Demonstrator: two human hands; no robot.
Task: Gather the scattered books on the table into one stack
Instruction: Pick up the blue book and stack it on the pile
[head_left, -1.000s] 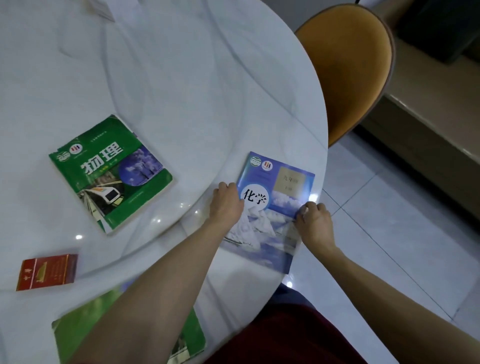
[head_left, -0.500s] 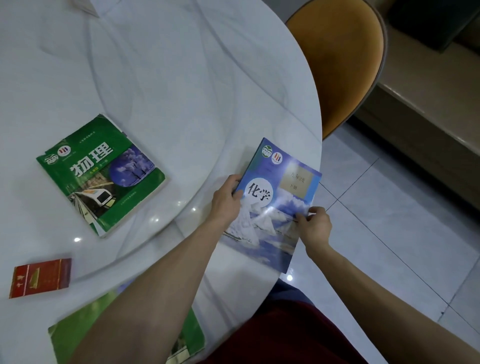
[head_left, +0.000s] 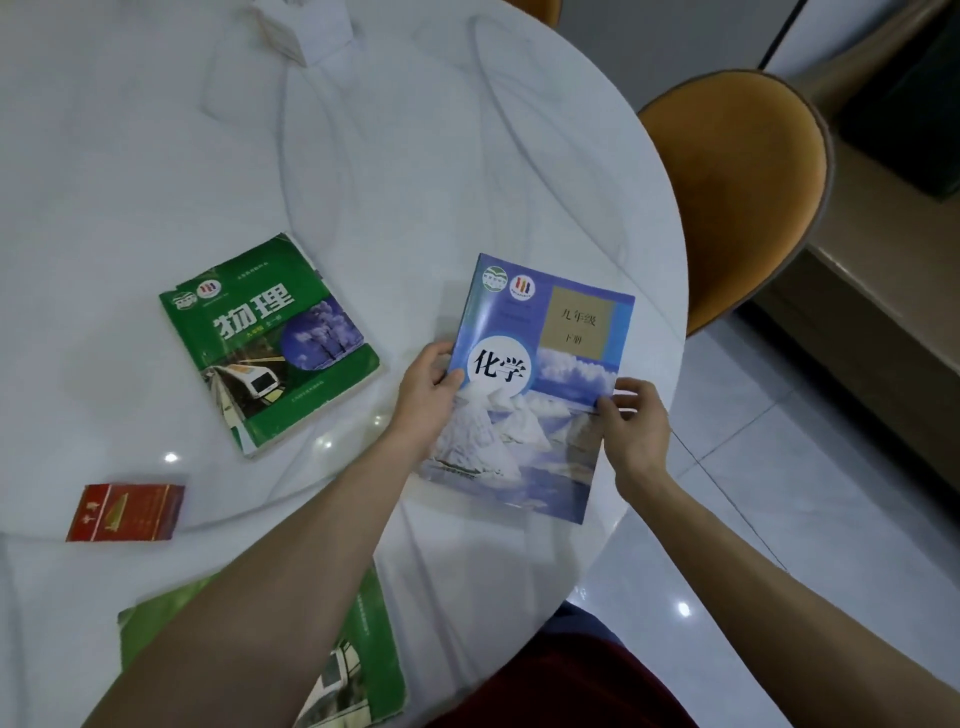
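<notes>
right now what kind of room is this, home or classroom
Most likely a home dining area: a round white marble-look table, an orange upholstered chair pulled up to it, a glossy tiled floor, and school textbooks with a red cigarette pack lying about.

A single head-worn camera looks steeply down and forward, close over the round white worktop (head_left: 363, 156), its right edge and the tiled floor (head_left: 831, 493) beyond.
</notes>
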